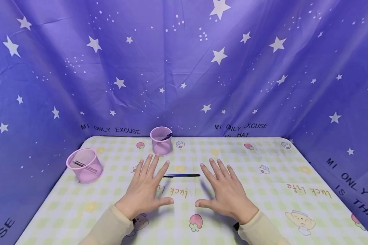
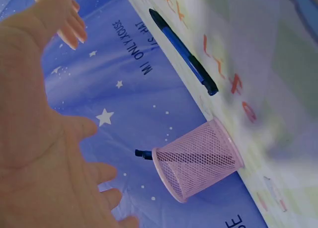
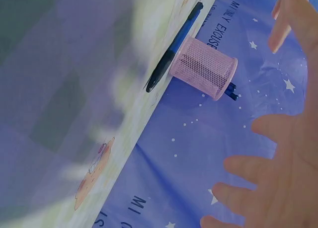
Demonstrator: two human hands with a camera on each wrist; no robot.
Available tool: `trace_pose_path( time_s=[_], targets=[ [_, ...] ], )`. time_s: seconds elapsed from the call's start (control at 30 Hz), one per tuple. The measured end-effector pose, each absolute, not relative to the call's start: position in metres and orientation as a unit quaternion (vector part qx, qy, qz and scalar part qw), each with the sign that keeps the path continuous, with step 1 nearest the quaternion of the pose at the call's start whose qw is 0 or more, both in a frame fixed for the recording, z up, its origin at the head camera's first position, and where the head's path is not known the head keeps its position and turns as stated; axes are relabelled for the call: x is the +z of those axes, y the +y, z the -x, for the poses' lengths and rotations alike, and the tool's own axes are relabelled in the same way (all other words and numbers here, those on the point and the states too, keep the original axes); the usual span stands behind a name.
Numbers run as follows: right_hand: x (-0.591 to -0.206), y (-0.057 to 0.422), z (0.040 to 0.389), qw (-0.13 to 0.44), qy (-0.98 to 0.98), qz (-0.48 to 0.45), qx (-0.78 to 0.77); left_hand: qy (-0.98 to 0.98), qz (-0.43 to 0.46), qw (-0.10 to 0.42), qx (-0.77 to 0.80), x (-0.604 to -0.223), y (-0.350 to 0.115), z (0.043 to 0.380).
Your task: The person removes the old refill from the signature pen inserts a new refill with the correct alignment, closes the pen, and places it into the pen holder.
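Both hands hover palm down over the table with fingers spread, holding nothing. My left hand [image 1: 145,189] is left of centre, my right hand [image 1: 227,192] right of it. Between them, a little farther back, a blue and black pen [image 1: 185,175] lies crosswise on the tablecloth; the left index finger overlaps its left end in the head view. Beyond the left fingertips stands a pink mesh pen cup [image 1: 161,144] with dark pens [image 3: 231,91] sticking out of it. Both wrist views show the lying pen [image 2: 183,51] and this cup [image 3: 203,69].
Another pink mesh cup [image 1: 87,170] stands near the table's left edge, with thin dark pens or refills inside. A checked tablecloth [image 1: 233,231] with printed cartoons covers the table. Purple star-patterned curtains [image 1: 184,68] enclose its back and sides.
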State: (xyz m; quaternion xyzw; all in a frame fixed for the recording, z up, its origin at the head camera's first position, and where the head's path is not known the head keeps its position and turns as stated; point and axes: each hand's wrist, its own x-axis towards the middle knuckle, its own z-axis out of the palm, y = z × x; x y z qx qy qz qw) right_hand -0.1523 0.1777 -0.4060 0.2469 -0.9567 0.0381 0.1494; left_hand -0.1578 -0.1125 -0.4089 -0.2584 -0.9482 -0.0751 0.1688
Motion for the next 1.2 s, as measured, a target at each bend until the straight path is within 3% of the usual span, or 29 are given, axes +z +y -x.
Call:
trace_pose_path(
  time_s=[0.2,0.67,0.87,1.2],
  targets=[
    [-0.405,0.179,0.160,0.163,-0.951,-0.259,0.037,-0.939,0.279,0.176,-0.099,-0.406,-0.108,0.168],
    [-0.410,0.177,0.183,0.187,-0.942,-0.275,0.044,-0.951,0.265,0.103,-0.120,-0.401,-0.097,0.187],
    [-0.414,0.171,0.192,0.199,-0.938,-0.283,0.039,-0.946,0.286,0.106,-0.110,-0.403,-0.089,0.194],
    [-0.420,0.159,0.205,0.167,-0.939,-0.298,0.029,-0.945,0.296,0.098,-0.104,-0.411,-0.083,0.210]
  ],
)
